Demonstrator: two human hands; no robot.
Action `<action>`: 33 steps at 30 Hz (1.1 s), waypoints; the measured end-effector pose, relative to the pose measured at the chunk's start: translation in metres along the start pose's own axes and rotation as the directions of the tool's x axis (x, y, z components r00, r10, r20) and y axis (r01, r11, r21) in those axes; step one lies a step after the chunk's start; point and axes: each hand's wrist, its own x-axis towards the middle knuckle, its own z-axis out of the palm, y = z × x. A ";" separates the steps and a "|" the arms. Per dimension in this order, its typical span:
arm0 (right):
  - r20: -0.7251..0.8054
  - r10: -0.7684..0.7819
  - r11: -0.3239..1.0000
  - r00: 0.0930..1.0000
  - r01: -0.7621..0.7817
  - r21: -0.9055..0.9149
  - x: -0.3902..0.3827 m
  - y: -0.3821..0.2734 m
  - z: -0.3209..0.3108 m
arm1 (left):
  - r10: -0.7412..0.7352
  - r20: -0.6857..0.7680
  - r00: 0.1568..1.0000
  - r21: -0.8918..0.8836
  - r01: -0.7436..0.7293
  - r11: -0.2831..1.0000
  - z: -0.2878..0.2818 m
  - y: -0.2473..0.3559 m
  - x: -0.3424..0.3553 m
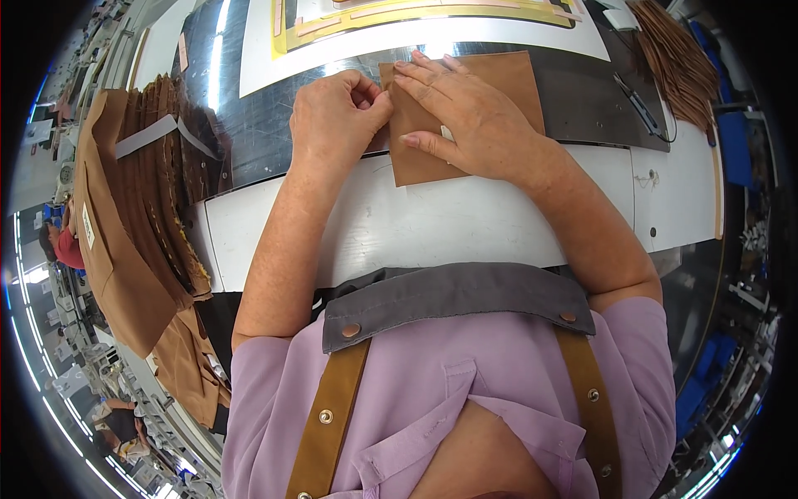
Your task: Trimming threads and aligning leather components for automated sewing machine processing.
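A brown cloth piece [515, 87], roughly square, lies on the dark shiny plate and overhangs the white table's near side. My right hand [465, 112] rests flat on it with fingers stretched toward its far left corner and the thumb apart. A small white tag [447, 133] shows beside that thumb. At the cloth's left edge is my left hand [339, 116], its fingers curled and the thumb pressed against the forefinger. Whatever may be pinched there is hidden or too small to make out.
Thick brown cut pieces [125, 208] hang in a stack at the left, a grey strip across them. More brown pieces [677, 62] lie far right, near thread snips [636, 100]. A white sheet [258, 62] with a yellow-edged template [287, 37] lies beyond my hands.
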 end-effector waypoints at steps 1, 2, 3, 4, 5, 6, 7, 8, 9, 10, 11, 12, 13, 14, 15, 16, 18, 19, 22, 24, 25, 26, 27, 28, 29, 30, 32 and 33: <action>0.001 0.006 1.000 1.000 -0.006 0.003 0.000 0.000 0.000 | 0.009 -0.025 1.000 0.019 -0.008 1.000 0.001 0.003 -0.001; 0.000 0.007 1.000 1.000 -0.007 0.004 -0.001 0.000 0.001 | 0.018 -0.049 0.999 0.037 -0.016 0.999 0.002 0.005 -0.003; 0.002 0.010 1.000 1.000 -0.010 -0.006 -0.001 0.000 0.001 | 0.020 -0.047 0.999 0.039 -0.018 0.999 0.002 0.008 -0.004; 0.004 0.014 1.000 1.000 -0.014 -0.016 -0.002 0.000 0.002 | 0.056 -0.065 0.996 0.146 -0.046 0.988 0.002 0.010 -0.005; 0.002 0.018 1.000 1.000 -0.018 -0.015 -0.002 0.000 0.002 | 0.094 -0.078 0.993 0.252 -0.071 0.965 0.002 0.011 -0.005; 0.002 0.016 1.000 1.000 -0.016 -0.014 -0.001 0.000 0.002 | 0.093 -0.076 0.993 0.253 -0.071 0.965 0.002 0.010 -0.004; 0.003 0.015 1.000 1.000 -0.015 -0.012 -0.001 0.000 0.001 | 0.116 -0.081 0.990 0.237 -0.094 0.967 0.001 0.005 -0.003; 0.003 0.016 1.000 1.000 -0.016 -0.009 -0.002 0.000 0.002 | 0.138 -0.086 0.987 0.220 -0.117 0.968 0.000 0.000 -0.002; 0.002 0.024 1.000 1.000 -0.024 -0.017 -0.002 0.002 0.004 | 0.140 -0.082 0.987 0.221 -0.119 0.968 -0.001 -0.008 0.001; -0.003 0.030 0.999 1.000 -0.030 -0.030 -0.002 0.001 0.003 | 0.171 -0.151 0.974 0.240 -0.131 0.962 -0.006 -0.017 0.002; -0.008 0.032 0.999 0.999 -0.032 -0.032 -0.002 0.000 0.001 | 0.202 -0.220 0.955 0.260 -0.142 0.955 -0.011 -0.023 0.003; 0.002 0.039 0.999 0.999 -0.039 -0.038 -0.001 0.000 -0.001 | 0.123 -0.242 0.962 0.235 -0.065 0.970 -0.019 -0.024 0.002; 0.011 0.043 0.998 0.999 -0.043 -0.042 -0.001 0.000 -0.001 | 0.121 -0.240 0.963 0.237 -0.063 0.969 -0.027 -0.027 0.000; 0.011 0.043 0.998 0.999 -0.043 -0.038 -0.002 0.000 -0.001 | 0.104 -0.307 0.946 0.237 -0.030 0.971 -0.037 -0.031 -0.003; 0.007 0.047 0.998 0.999 -0.047 -0.037 -0.002 0.002 -0.001 | 0.092 -0.373 0.923 0.232 -0.003 0.973 -0.045 -0.036 -0.003; 0.004 0.052 0.998 0.999 -0.051 -0.035 -0.003 0.003 0.000 | 0.093 -0.408 0.908 0.267 0.022 0.963 -0.054 -0.040 -0.006; 0.010 0.064 0.997 0.998 -0.063 -0.053 -0.004 0.004 -0.002 | 0.082 -0.447 0.891 0.309 0.068 0.949 -0.074 -0.049 -0.019; 0.019 0.080 0.994 0.997 -0.078 -0.074 -0.005 0.005 -0.001 | 0.006 -0.364 0.931 0.239 0.087 0.967 -0.083 -0.033 -0.029; 0.043 0.072 0.993 0.996 -0.068 -0.098 -0.005 0.004 -0.004 | 0.280 0.464 0.840 -0.396 -0.086 0.914 -0.103 -0.036 -0.036; 0.038 0.047 0.994 0.998 -0.043 -0.102 -0.006 0.006 -0.005 | 0.665 0.566 0.488 -0.715 -0.111 0.690 -0.091 -0.030 -0.025; 0.031 0.027 0.994 0.999 -0.023 -0.106 -0.006 0.006 -0.006 | 0.659 0.517 0.546 -0.715 -0.148 0.683 -0.081 -0.032 -0.018; 0.033 0.018 0.994 0.999 -0.015 -0.105 -0.005 0.007 -0.008 | 0.392 0.494 0.776 -0.547 -0.072 0.834 -0.072 -0.028 -0.016; 0.049 0.016 0.997 0.999 -0.012 -0.082 -0.006 0.009 -0.011 | 0.096 0.387 0.917 -0.382 0.065 0.922 -0.060 -0.022 -0.012; 0.066 0.009 0.998 0.998 -0.005 -0.058 -0.005 0.010 -0.013 | 0.038 0.227 0.973 -0.347 0.044 0.937 -0.044 -0.018 -0.005; 0.069 0.002 0.998 0.998 0.002 -0.060 -0.006 0.010 -0.015 | -0.016 0.059 0.998 -0.308 0.034 0.951 -0.026 -0.017 0.002; 0.071 0.006 0.998 0.997 -0.002 -0.066 -0.007 0.011 -0.015 | -0.016 0.054 0.998 -0.312 0.032 0.949 -0.009 -0.018 0.007; 0.071 0.008 0.997 0.997 -0.003 -0.071 -0.006 0.012 -0.015 | 0.314 -0.263 0.912 -0.085 -0.346 0.934 0.015 -0.020 0.014; 0.043 0.010 0.998 0.999 -0.008 -0.057 -0.008 0.013 -0.014 | 0.314 -0.261 0.913 -0.089 -0.347 0.934 0.019 -0.015 0.014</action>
